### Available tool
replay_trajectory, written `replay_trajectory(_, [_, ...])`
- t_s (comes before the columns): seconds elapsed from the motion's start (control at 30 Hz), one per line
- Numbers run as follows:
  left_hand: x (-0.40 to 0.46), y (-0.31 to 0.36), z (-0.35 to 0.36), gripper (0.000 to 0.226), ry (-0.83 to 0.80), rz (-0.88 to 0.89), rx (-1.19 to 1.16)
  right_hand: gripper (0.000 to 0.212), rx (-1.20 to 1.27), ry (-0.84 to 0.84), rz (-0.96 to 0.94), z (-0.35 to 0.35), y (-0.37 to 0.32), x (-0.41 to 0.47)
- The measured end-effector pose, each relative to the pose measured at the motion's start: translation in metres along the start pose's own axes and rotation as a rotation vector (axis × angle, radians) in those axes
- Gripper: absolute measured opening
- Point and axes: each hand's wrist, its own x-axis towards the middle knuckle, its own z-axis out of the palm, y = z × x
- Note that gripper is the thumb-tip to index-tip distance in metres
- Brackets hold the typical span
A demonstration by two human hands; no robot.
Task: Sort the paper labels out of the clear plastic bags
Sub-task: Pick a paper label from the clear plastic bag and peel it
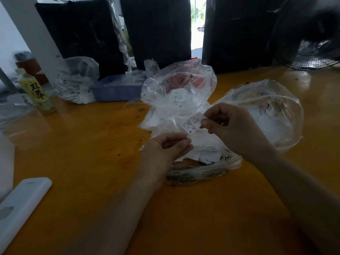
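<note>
Right hand point(230, 126) pinches 1 paper label point(192, 124) above the label pile point(202, 150); left hand point(165, 150), fingers curled, pinches a clear plastic sleeve point(188, 139) just beside that pile.

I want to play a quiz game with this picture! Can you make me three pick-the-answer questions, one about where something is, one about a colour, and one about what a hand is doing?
1. Where does the yellow-green bottle with black characters stand?
A. At the table's far left
B. Beside the fan
C. Inside the tray

2. What colour is the shallow plastic tray behind the clear plastic bags?
A. Red
B. Blue
C. Black

3. What is the right hand doing?
A. Lying flat on the orange wooden table
B. Pinching a small white printed paper label
C. Gripping the bottle

Answers: 1 A, since the bottle stands at the far left, left of the tray. 2 B, since the tray's walls look blue. 3 B, since its thumb and fingers pinch the label's edge above the bags, while the left hand is curled just below.
</note>
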Motion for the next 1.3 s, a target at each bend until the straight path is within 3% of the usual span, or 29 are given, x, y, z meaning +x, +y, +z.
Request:
replay_trajectory(0.17, [0.0002,0.0005,-0.0003,0.036,-0.007,-0.009,-0.019,0.009,-0.003,-0.014,-0.031,-0.0010,-0.0023,-0.0015])
replay_trajectory(0.33, [-0.0011,0.0011,0.0001,0.034,-0.015,-0.002,-0.034,0.011,0.034,-0.002,-0.069,-0.0020,-0.0068,-0.0031])
replay_trajectory(0.7, [0.0005,0.0002,-0.0019,0.037,-0.014,-0.023,-0.037,0.013,-0.152,0.021,-0.162,0.0018,-0.0045,-0.0042])
replay_trajectory(0.97, [-0.0007,0.0031,0.0007,0.019,-0.009,-0.037,-0.026,0.011,-0.215,0.039,-0.202,0.0027,-0.0073,-0.0065])
replay_trajectory(1.3, [-0.0025,0.0050,0.0024,0.022,-0.049,-0.073,-0.010,0.010,-0.239,0.057,-0.216,0.0013,-0.0082,-0.0062])
